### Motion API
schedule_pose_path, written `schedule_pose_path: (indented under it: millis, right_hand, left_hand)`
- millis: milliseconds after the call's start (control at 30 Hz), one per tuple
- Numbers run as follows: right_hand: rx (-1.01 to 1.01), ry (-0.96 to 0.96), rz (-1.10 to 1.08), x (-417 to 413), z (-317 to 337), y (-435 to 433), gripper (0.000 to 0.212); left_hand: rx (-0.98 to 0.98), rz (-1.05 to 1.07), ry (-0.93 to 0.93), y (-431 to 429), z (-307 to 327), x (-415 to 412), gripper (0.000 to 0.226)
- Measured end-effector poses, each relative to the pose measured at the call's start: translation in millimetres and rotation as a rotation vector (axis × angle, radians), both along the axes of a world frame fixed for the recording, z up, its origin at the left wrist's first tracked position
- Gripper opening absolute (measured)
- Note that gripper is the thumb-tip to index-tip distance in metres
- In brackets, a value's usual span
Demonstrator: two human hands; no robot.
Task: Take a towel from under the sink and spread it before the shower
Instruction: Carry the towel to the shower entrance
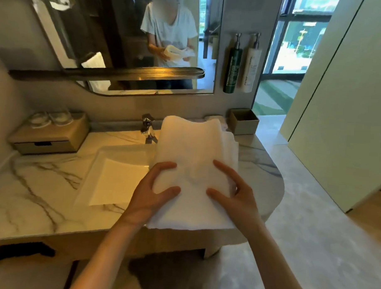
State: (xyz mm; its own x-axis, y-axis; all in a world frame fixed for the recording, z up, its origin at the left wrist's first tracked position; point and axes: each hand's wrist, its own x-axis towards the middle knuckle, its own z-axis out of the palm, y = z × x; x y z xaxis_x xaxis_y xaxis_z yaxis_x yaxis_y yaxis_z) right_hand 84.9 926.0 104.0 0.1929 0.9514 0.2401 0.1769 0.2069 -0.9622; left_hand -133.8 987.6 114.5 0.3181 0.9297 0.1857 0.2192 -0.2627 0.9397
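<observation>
The left grip [153, 192] and right grip [233, 189] clasp the folded towel [193, 148], most fingers hidden beneath it.

The towel [195, 157] is thick white cloth, soft and matt, with a nubby pile. The counter [32, 193] is polished veined marble; the sink [119, 180] smooth and glossy white. The tap [147, 125] is bright chrome metal. The box [56, 133] looks like matt wood.

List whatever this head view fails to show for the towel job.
- Shower: outside the head view's frame.
- Space under the sink: hidden by the countertop.
- Underside of the towel: covered by itself; left hand and right hand grip it.
- Labels on wall bottles: too small, blurred.
</observation>
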Motion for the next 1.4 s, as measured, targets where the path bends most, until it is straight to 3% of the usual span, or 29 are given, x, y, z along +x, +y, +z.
schedule_pose_path:
  millis: [200, 500, 867, 1233, 1400]
  right_hand:
    - [-0.068, 0.004, 0.364, 36, -9, 87, 0.057]
    - [-0.095, -0.075, 0.972, 34, -5, 113, 0.056]
    - [-0.118, 0.019, 1.463, 65, 9, -27, 0.055]
    - [-0.243, -0.054, 1.672, 251, -8, -196, 0.057]
    - [-0.255, -0.068, 1.745, 323, -5, -247, 0.058]
  left_hand:
    - [-0.047, 0.376, 0.063, 8, -13, 27, 0.048]
    - [-0.188, 1.027, -0.119, -99, -15, 88, 0.048]
    - [-0.114, 1.489, -0.165, -297, 4, 202, 0.052]
    - [-0.171, 1.690, -0.224, -475, -23, 426, 0.051]
    - [-0.160, 1.804, -0.164, -529, -19, 522, 0.051]
